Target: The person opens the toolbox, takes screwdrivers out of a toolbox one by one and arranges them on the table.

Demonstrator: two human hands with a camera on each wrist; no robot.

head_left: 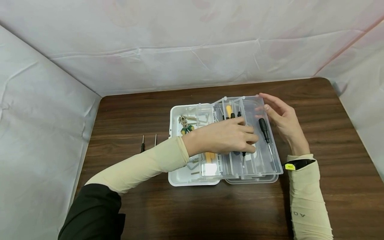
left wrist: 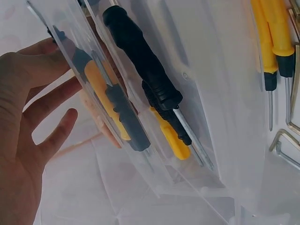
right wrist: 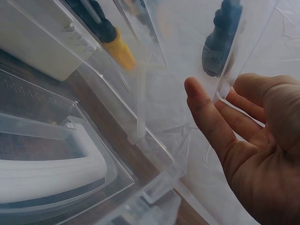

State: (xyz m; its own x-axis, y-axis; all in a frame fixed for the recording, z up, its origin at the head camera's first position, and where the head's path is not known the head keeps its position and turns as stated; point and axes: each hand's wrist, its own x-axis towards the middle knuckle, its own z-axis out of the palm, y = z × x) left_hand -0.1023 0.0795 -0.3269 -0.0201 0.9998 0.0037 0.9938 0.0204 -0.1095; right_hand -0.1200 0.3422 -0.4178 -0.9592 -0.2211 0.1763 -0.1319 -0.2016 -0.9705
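Note:
In the head view my left hand reaches over a clear divided tray. It appears to pinch a dark-handled screwdriver; its metal shaft points toward me, and the hand hides most of the handle. In the left wrist view the other fingers spread beside a clear wall. My right hand holds the tray's right edge, thumb and fingers on either side. A black screwdriver lies in the rightmost compartment. Beside my left hand, another black screwdriver and a yellow-handled one sit in the tray.
The tray is raised beside a white toolbox, which contains pliers, hex keys and yellow-handled tools. A clear lid lies below the tray. Two slim shafted tools rest on the brown table to the left.

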